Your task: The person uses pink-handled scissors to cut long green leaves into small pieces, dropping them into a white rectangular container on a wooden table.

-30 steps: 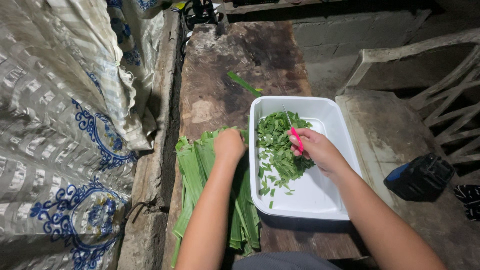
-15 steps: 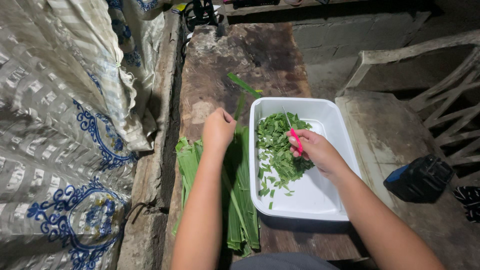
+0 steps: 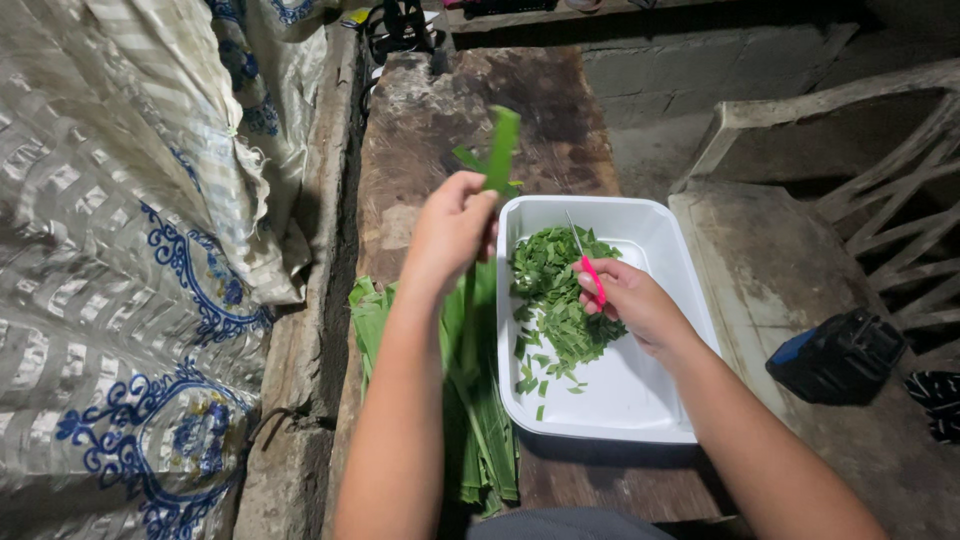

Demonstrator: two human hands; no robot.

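My left hand (image 3: 452, 228) is raised above the wooden bench and grips a long green leaf (image 3: 499, 150) that sticks up and away from me. Under it lies a pile of long green leaves (image 3: 480, 400) on the bench. My right hand (image 3: 627, 298) rests over a white rectangular tub (image 3: 640, 390) and holds scissors with a pink handle (image 3: 592, 277), blades pointing away. A heap of cut leaf pieces (image 3: 552, 290) fills the tub's left half.
A worn wooden bench (image 3: 470, 110) carries everything. A patterned cloth (image 3: 120, 250) hangs at the left. A dark blue-and-black box (image 3: 838, 352) sits on a concrete slab at the right, beside a white chair frame (image 3: 880, 200). One loose leaf (image 3: 470, 160) lies beyond the tub.
My left hand has lifted from the leaf pile, pulling one long leaf up and away. The right hand with the scissors has stayed in place over the tub.
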